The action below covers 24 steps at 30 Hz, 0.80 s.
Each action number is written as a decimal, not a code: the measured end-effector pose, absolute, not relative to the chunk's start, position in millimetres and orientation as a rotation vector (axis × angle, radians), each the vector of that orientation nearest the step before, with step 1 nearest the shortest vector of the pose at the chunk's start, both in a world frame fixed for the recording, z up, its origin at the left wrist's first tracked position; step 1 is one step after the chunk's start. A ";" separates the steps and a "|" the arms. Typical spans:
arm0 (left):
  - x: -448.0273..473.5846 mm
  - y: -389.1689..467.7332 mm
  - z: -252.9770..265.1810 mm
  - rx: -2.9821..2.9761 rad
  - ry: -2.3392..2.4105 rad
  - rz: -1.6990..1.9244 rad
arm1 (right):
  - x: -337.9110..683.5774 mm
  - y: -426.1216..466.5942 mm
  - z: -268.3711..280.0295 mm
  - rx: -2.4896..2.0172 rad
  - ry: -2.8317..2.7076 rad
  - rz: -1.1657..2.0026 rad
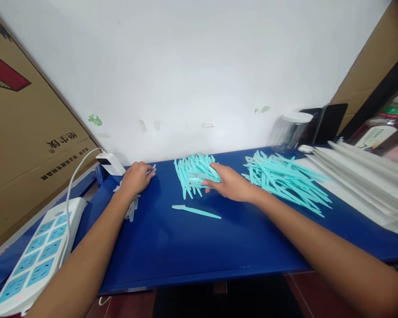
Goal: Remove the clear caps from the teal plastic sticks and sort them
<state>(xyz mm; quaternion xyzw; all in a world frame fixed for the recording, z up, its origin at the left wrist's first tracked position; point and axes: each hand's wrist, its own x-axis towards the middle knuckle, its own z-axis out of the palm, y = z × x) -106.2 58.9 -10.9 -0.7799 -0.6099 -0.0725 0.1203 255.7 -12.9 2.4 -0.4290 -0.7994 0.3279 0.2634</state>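
Observation:
My right hand [234,182] is closed around a bundle of turquoise eyebrow razors [204,181], thumb on the near side. Just behind and left of it lies a spread pile of the same razors [182,170]. A single eyebrow razor [199,211] rests flat in front of this pile. At the left, my left hand [135,177] has its fingers bent together around a small clear plastic cap [153,168]. More clear caps [132,210] lie under and beside that wrist, partly hidden by it.
A larger razor pile [281,176] lies right on the blue table [199,251]. White envelopes [361,185], a clear jar [290,132] and a bottle [381,128] stand beyond. A power strip [41,251], white device [111,163] and cardboard box [29,132] are left.

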 end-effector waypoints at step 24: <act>-13.7 -5.9 30.9 -2.675 -1.501 -1.711 | 253.5 -16.7 6.3 -1.101 -2.195 1.141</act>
